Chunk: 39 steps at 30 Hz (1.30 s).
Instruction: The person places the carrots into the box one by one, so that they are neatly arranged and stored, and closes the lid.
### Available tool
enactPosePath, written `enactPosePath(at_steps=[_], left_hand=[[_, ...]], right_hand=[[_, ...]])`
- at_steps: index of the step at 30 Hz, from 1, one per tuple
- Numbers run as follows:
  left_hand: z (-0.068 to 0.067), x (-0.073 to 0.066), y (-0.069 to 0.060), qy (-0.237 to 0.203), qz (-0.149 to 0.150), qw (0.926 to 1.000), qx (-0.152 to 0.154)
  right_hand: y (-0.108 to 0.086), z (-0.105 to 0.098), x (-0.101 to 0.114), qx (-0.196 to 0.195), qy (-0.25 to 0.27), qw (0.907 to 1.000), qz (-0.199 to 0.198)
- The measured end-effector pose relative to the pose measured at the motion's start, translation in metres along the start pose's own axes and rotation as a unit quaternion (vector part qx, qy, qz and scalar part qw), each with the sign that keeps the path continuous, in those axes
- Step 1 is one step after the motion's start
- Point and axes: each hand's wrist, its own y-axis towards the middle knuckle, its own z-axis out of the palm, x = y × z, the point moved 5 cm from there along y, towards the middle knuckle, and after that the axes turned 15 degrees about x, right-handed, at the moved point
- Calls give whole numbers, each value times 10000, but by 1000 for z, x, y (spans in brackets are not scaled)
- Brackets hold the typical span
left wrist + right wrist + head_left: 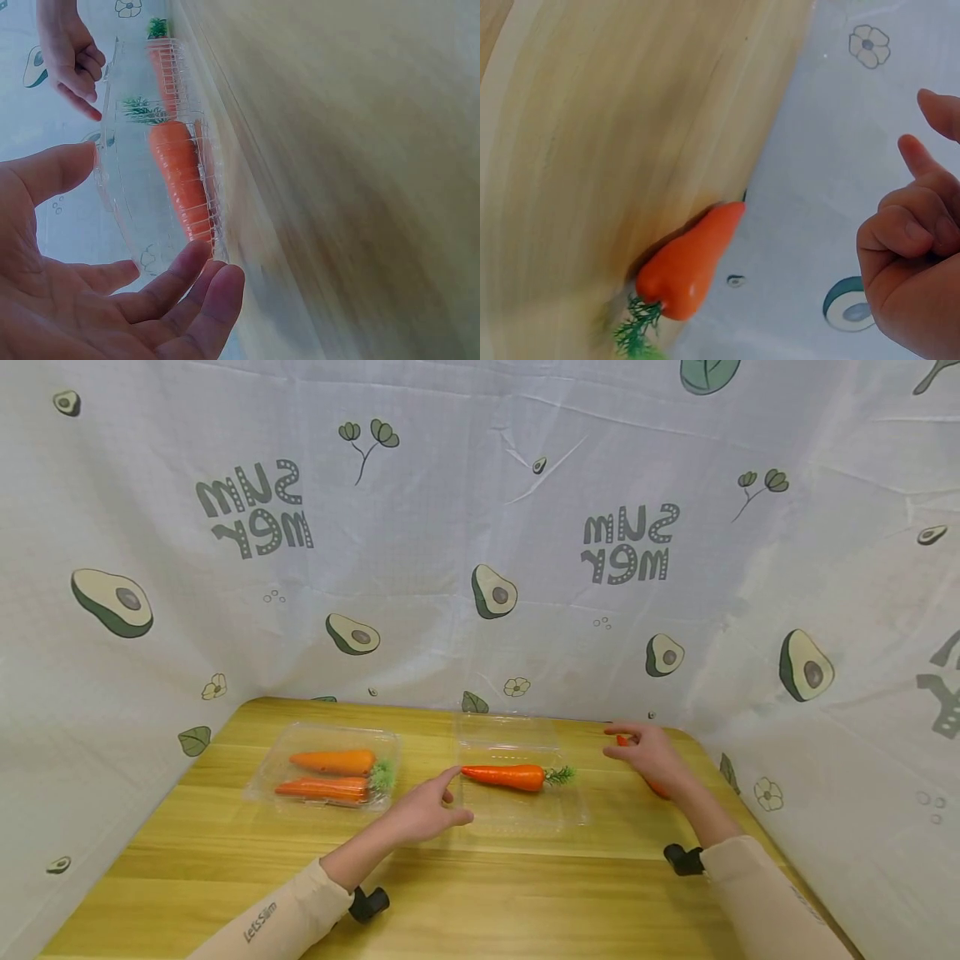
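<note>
A clear plastic clamshell box [573, 810] lies on the table with its lid [517, 732] folded back. In it lies one orange carrot [504, 777] with a green tuft, tip to the left. My left hand [425, 811] is at the box's left side, thumb and fingers spread apart; whether it touches the plastic I cannot tell. Further right, my right hand [649, 757] hovers over another carrot [690, 262] lying on the table. Its thumb and index finger stretch out, apart, the other fingers bend, and nothing is held. In the head view that hand partly hides this carrot.
On the left of the table stands a second clear plastic box [288, 735], apparently closed, with carrots [330, 763] inside. The wooden table [480, 902] meets a white printed curtain [420, 527] at the back and sides.
</note>
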Motion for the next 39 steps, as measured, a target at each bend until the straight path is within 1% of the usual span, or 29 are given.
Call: enactPosePath(at_steps=[5, 7, 12, 16, 21, 26, 30, 35, 39], left_hand=[[0, 0, -1, -31, 13, 10000, 7], [0, 0, 0, -39, 24, 10000, 9], [1, 0, 0, -51, 47, 10000, 10], [1, 1, 1, -36, 65, 10000, 13], [1, 2, 1, -26, 66, 10000, 11], [0, 2, 1, -23, 86, 10000, 2], [0, 1, 1, -13, 91, 10000, -10], [0, 1, 0, -5, 89, 10000, -18], [0, 2, 1, -3, 95, 10000, -22]], right_hand=[[-3, -4, -12, -87, 68, 9998, 182], [-4, -5, -18, -77, 260, 9993, 268], [-10, -7, -27, -168, 372, 9988, 286], [-14, -10, -32, -251, 348, 9986, 321], [-19, -10, -41, -197, 520, 9977, 388], [-21, -11, -50, -271, 625, 9964, 497], [-22, -12, -57, -316, 694, 9958, 500], [-23, -10, -69, -221, 919, 9937, 597], [-25, -8, -79, -130, 1202, 9892, 832]])
